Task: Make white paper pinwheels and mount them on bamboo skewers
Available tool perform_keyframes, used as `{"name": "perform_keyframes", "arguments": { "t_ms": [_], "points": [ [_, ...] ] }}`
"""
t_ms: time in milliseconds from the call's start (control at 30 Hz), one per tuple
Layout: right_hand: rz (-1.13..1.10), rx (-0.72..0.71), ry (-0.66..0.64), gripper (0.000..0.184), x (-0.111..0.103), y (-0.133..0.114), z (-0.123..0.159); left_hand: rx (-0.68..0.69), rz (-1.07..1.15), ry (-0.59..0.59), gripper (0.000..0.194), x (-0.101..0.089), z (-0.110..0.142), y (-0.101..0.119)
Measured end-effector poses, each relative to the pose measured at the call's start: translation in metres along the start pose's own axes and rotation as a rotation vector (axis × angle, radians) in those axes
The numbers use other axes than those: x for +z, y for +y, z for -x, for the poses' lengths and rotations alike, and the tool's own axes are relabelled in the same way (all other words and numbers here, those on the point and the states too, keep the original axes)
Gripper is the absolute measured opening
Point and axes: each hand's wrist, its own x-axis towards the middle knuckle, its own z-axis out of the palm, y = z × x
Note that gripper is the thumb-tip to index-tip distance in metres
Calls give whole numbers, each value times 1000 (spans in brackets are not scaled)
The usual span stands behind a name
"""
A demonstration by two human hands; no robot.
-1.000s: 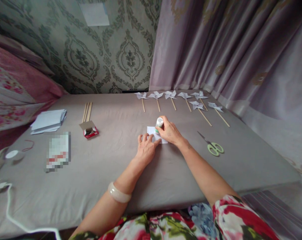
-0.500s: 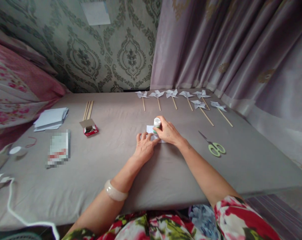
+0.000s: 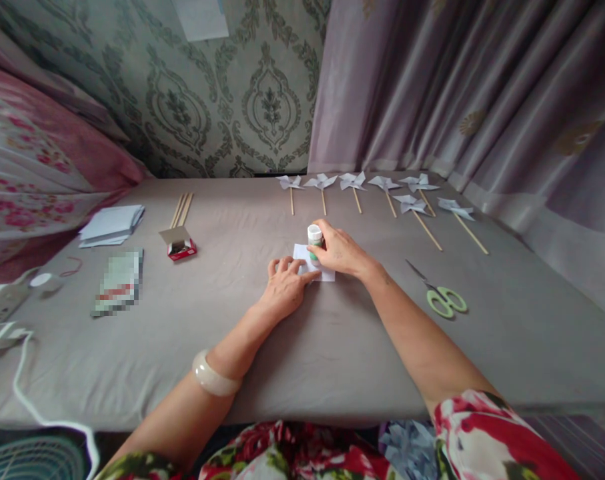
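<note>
My right hand is wrapped round a glue stick with a white end and a green label. It stands nearly upright over a small white sheet of paper; my fingers partly hide its lower part. To the left, my left hand lies palm down with its fingers spread, fingertips resting on the paper's left and lower part. Green-handled scissors lie to the right of my right forearm.
Several paper pinwheels on sticks lie along the back right. At the left are loose wooden sticks, a small red box, stacked paper, a blurred packet and a white power strip.
The camera view has shifted a little. My right hand and the glue stick sit slightly farther back from my left hand, and more of the paper shows between them.
</note>
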Motion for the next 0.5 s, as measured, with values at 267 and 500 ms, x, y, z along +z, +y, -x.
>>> {"name": "perform_keyframes", "arguments": {
  "t_ms": [267,500],
  "points": [
    [-10,-31,-5,36,-3,3,0,-21,5,-43,42,-4,0,1],
    [-57,-71,-21,37,-6,6,0,-29,6,-33,40,-2,-1,1]
  ]
}}
